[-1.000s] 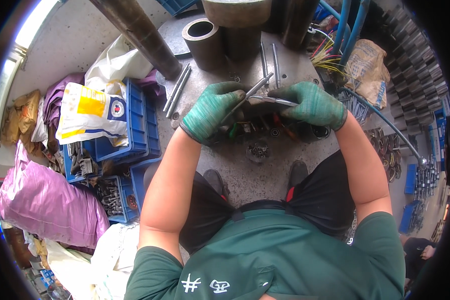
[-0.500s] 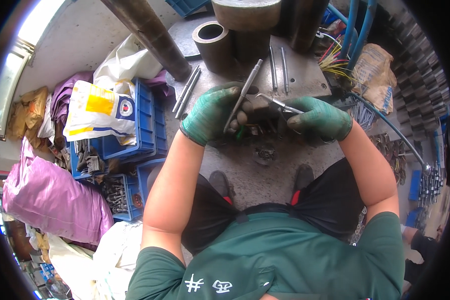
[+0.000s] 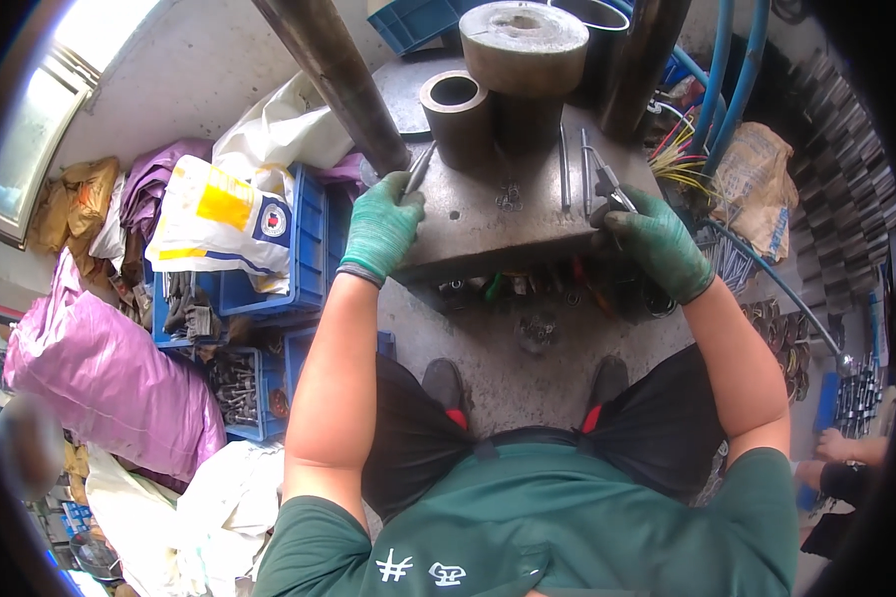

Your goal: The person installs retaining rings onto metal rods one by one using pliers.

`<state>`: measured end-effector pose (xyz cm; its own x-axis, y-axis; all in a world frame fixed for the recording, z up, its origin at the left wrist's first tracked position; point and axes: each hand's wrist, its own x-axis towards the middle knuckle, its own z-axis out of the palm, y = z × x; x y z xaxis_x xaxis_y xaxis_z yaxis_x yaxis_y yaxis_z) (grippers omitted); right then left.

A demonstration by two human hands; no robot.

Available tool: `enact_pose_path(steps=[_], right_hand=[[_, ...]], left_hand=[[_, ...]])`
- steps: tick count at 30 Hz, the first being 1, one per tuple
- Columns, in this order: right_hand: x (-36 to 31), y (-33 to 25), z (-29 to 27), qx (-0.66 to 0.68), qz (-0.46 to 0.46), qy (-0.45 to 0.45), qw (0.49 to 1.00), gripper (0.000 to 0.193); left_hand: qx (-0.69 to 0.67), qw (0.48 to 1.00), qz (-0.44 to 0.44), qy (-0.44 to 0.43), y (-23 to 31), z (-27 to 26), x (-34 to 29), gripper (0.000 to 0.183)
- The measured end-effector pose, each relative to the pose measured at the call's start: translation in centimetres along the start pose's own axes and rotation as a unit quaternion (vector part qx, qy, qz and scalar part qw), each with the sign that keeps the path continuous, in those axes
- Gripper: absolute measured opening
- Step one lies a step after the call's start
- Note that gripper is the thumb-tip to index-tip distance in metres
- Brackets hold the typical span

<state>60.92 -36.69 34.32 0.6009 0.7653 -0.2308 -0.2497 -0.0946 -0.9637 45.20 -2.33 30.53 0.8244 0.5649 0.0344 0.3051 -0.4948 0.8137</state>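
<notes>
My left hand (image 3: pixel 381 227), in a green, dirt-darkened glove, is at the left edge of the steel block top (image 3: pixel 488 219). Its fingers are closed around a slim metal rod (image 3: pixel 421 167); whether a second rod lies beneath is hard to tell. My right hand (image 3: pixel 662 242), gloved alike, is closed on a thin silver tool with a bent tip (image 3: pixel 615 187), at the block's right front edge. Close by the tool, two slim metal rods, a left one (image 3: pixel 565 171) and a right one (image 3: pixel 585 159), lie on the block.
A hollow steel cylinder (image 3: pixel 456 124) and a thick round steel piece (image 3: pixel 524 55) stand behind, between two steel columns. Blue crates (image 3: pixel 311 239) and a purple sack (image 3: pixel 110 368) are at left. Coloured wires (image 3: pixel 673 149) and blue hoses (image 3: pixel 752 75) are at right. Another person's hand (image 3: pixel 838 446) shows far right.
My left hand has gone left and away from me with the rod, to where two rods lay. My right hand has moved right, still holding the bent-tip tool. The view has shifted slightly.
</notes>
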Motion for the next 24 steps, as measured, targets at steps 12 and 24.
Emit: enact_pose_path(steps=[12,24], right_hand=[[1.9,0.5,-2.2,-0.084,-0.047,0.115,0.989,0.04],[6.4,2.0,-0.9,-0.53,-0.143,0.222,0.806,0.043]], left_hand=[[0.342,0.927,0.148,0.036,0.7,1.8,0.4,0.029],[0.183,0.944,0.275,0.019,4.0,8.5,-1.3,0.033]])
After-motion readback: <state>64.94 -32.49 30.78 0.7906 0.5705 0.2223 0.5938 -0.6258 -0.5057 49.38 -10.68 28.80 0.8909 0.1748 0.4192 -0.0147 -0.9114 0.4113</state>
